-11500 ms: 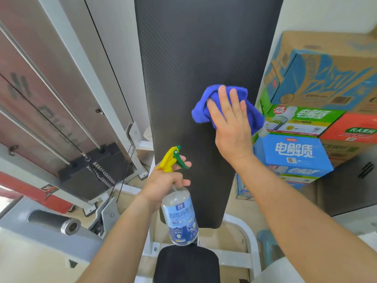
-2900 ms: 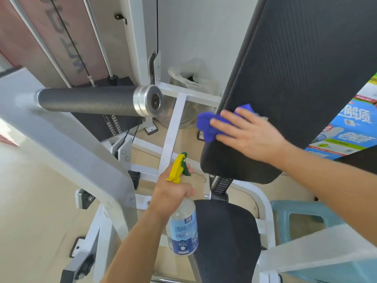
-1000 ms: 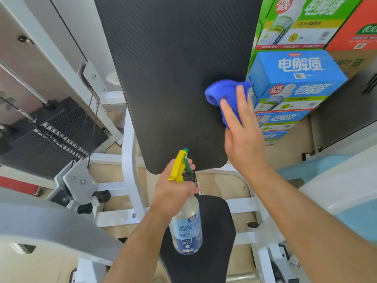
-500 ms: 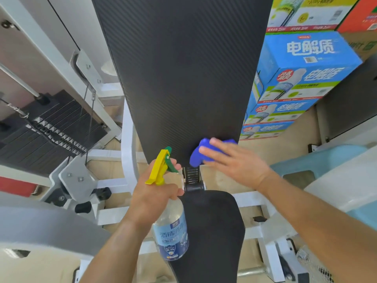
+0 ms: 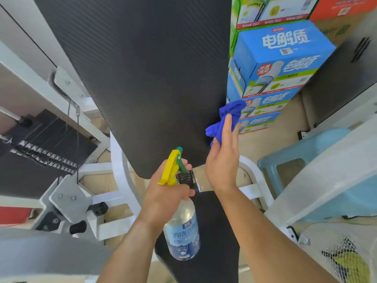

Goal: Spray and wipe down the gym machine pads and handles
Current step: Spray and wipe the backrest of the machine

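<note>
Right hand [image 5: 222, 160] clutches blue cloth [image 5: 226, 117] against back pad [image 5: 142, 78] right edge; left hand [image 5: 165, 199] grips spray bottle [image 5: 182, 229] over seat [image 5: 214, 252].

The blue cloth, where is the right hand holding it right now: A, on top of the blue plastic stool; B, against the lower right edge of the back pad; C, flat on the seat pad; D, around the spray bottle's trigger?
B: the right hand presses the blue cloth to the lower right edge of the back pad, while the left hand holds the spray bottle below it.
</note>
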A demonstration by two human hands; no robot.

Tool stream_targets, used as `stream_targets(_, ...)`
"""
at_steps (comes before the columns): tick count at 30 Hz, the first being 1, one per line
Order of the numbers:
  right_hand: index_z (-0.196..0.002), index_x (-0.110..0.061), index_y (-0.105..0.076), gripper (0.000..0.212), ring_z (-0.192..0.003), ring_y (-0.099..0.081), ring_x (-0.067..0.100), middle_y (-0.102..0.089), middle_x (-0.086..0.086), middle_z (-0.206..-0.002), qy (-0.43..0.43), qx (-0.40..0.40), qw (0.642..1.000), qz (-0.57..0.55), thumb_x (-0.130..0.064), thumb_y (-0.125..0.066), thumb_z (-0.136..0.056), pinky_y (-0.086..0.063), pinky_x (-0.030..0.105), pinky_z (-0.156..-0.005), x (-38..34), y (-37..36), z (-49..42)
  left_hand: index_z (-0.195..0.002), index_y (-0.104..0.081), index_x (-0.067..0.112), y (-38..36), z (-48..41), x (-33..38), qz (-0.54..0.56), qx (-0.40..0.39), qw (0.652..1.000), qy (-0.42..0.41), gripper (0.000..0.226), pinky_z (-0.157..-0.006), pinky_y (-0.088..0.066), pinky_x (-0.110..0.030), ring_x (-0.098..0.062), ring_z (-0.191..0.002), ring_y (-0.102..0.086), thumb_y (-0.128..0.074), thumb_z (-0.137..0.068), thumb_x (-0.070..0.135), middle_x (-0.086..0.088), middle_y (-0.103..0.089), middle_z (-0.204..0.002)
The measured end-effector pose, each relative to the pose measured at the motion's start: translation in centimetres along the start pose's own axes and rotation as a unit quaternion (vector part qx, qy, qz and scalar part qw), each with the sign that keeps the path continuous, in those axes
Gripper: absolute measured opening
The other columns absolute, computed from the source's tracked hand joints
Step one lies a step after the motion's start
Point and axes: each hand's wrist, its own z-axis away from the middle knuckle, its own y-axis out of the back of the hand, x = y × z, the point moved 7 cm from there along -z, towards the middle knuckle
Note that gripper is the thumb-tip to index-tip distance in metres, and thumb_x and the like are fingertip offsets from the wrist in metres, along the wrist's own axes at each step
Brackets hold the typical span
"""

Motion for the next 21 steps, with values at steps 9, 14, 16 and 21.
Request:
stream_targets(9, -0.148, -0.021, -0.054, 0.054, -0.106, -0.062, 0.025, -0.066, 0.001, -0.116, -0.333, -0.104, 0.934, -0.082, 0.002, -0.041, -0.101, -0.049, 0.035, -0.096, 7.8, -1.3, 1.1, -0.109, -0.069, 0.024, -0.6, -0.6, -1.1, -0.032, -0.003, 0.999, 0.004, 0.059, -0.057, -0.048, -0.011, 0.004, -0.075, -0.065, -0.070, -0.068, -0.019, 0.011, -0.075, -0.101)
stream_targets(14, -0.142, -0.034, -0.060, 0.064, -0.101, -0.066, 0.000, -0.070, -0.012, -0.112, -0.241, -0.027, 0.958, -0.150, 0.007, -0.041, -0.097, -0.048, 0.017, -0.088, -0.4, 1.9, -4.0, -0.107, -0.070, 0.025, -1.2, -0.3, 0.2, -0.027, -0.028, 0.999, 0.000, 0.061, -0.062, -0.052, -0.020, -0.004, -0.080, -0.066, -0.070, -0.065, -0.020, 0.009, -0.075, -0.101)
stream_targets(16, -0.150, -0.032, -0.055, 0.070, -0.097, -0.061, -0.011, -0.067, -0.026, -0.113, -0.176, -0.014, 0.969, -0.172, 0.008, -0.042, -0.094, -0.044, 0.012, -0.086, -3.8, 3.0, -5.6, -0.106, -0.068, 0.033, -1.4, -0.3, 1.3, -0.030, -0.030, 0.999, -0.007, 0.064, -0.066, -0.052, -0.027, -0.005, -0.086, -0.068, -0.075, -0.059, -0.011, 0.011, -0.075, -0.102)
stream_targets(21, -0.158, -0.032, -0.041, 0.066, -0.104, -0.061, 0.006, -0.068, -0.009, -0.131, -0.100, -0.031, 0.994, -0.022, -0.001, -0.049, -0.101, -0.042, 0.023, -0.082, -5.3, 3.2, -5.1, -0.103, -0.069, 0.034, -1.7, 0.0, 3.8, -0.050, -0.032, 0.998, -0.025, 0.061, -0.066, -0.052, -0.025, -0.011, -0.091, -0.066, -0.070, -0.047, 0.011, 0.014, -0.073, -0.106)
